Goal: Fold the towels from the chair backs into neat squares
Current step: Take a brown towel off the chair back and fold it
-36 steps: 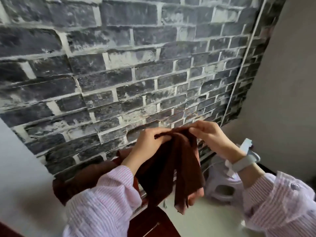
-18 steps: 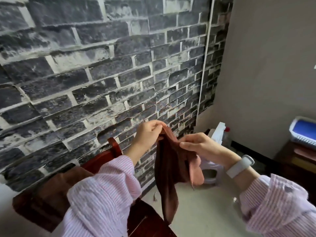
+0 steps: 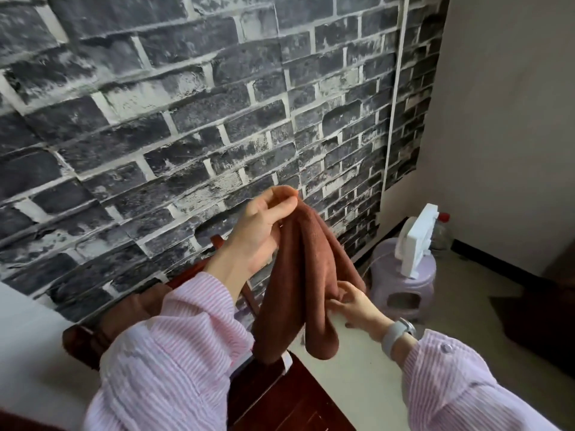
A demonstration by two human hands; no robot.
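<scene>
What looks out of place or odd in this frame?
A white foam block leans tilted on the purple stool. The brown towel hangs bunched from the left hand; the right hand grips its lower part.

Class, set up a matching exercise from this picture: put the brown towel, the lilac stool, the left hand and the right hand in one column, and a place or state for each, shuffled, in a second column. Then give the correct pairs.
Column one:
1. brown towel
2. lilac stool
3. left hand
4. right hand

Column two:
A. stands on the floor by the wall
B. pinches the cloth's top corner, raised high
C. hangs in loose folds
D. grips the cloth lower down

Pairs: 1-C, 2-A, 3-B, 4-D
</scene>
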